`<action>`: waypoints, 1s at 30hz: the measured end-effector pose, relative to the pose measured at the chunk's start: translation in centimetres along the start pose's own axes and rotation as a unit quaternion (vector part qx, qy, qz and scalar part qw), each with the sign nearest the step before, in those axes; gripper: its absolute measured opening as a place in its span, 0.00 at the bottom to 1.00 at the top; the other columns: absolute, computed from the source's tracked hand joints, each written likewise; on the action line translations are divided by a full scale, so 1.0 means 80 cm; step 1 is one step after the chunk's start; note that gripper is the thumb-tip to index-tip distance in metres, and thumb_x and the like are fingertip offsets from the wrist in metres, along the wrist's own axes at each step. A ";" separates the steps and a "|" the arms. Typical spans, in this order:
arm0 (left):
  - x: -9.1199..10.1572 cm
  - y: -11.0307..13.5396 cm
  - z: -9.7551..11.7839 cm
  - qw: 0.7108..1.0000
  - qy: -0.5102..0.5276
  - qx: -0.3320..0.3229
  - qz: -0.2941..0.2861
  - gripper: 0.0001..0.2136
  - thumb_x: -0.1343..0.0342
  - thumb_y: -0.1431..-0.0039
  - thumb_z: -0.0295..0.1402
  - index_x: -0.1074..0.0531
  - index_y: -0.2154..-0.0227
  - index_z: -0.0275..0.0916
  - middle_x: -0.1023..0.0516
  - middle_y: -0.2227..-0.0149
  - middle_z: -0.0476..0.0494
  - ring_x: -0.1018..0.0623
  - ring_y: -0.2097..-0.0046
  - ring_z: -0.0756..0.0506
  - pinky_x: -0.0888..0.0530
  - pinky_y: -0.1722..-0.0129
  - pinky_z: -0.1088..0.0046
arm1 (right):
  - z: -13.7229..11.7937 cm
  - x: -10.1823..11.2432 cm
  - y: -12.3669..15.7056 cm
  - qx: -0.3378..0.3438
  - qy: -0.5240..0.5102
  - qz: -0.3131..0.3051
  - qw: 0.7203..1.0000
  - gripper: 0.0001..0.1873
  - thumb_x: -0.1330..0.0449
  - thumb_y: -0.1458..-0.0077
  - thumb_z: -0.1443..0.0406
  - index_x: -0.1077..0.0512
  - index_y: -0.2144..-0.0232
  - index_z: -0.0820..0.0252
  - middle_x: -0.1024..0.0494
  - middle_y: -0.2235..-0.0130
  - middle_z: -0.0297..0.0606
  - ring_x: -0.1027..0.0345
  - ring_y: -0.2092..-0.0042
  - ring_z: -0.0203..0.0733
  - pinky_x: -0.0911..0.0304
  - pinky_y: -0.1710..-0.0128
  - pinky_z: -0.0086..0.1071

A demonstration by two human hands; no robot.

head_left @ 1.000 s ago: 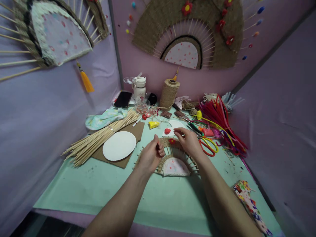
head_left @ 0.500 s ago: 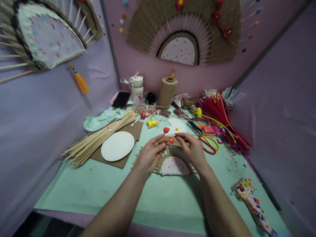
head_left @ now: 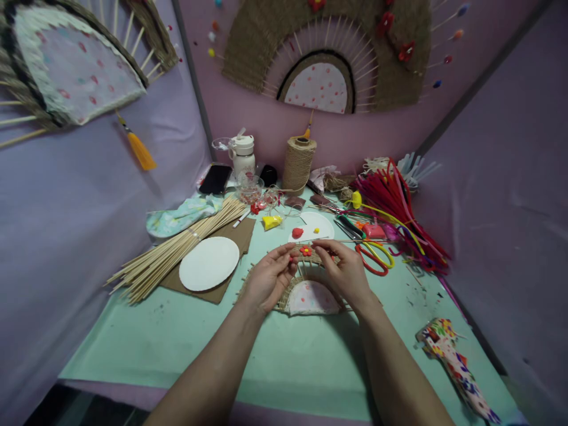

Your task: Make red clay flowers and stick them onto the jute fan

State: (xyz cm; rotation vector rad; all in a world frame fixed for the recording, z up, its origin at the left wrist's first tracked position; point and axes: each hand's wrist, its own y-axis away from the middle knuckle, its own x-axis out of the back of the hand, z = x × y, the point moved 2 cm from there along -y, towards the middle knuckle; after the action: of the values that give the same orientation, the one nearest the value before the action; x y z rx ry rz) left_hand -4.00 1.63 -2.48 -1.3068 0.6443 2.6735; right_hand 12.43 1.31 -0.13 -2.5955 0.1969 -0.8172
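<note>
A small half-round woven fan (head_left: 310, 296) of jute and wooden sticks lies on the green table (head_left: 284, 355), with a dotted pink cloth centre. My left hand (head_left: 268, 278) rests on its left side, fingertips pinched on something tiny and red that I cannot make out. My right hand (head_left: 346, 269) rests on its right side, fingers curled at the fan's top edge. Between the fingertips sits a small red clay flower (head_left: 305, 251) on the jute band.
A bundle of wooden skewers (head_left: 177, 251) and a white paper disc (head_left: 209, 271) on brown card lie to the left. Behind are a jute spool (head_left: 298, 164), a white bottle (head_left: 244, 155), a phone (head_left: 215, 178), scissors (head_left: 373, 257), red pipe cleaners (head_left: 394, 207). A patterned object (head_left: 452, 367) lies front right.
My left hand moved from a loose fist at the fan's left up to its top edge, meeting the right hand's fingertips by the red flower. The view tilted slightly downward.
</note>
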 end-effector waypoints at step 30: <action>-0.011 0.006 0.016 0.988 0.152 -0.004 -0.033 0.26 0.60 0.33 0.47 0.28 0.52 0.27 0.23 0.52 0.31 0.23 0.49 0.43 0.25 0.54 0.72 | -0.035 -0.014 0.017 0.148 -0.001 0.022 0.989 0.17 0.45 0.38 0.65 0.32 0.47 0.55 0.22 0.55 0.42 0.28 0.53 0.44 0.32 0.52 0.41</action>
State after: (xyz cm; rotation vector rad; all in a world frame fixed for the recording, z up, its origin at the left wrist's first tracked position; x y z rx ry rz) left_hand -4.50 1.77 -0.98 -1.7251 0.6067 2.4487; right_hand 9.91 -0.62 0.80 -2.3056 0.1209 -0.7659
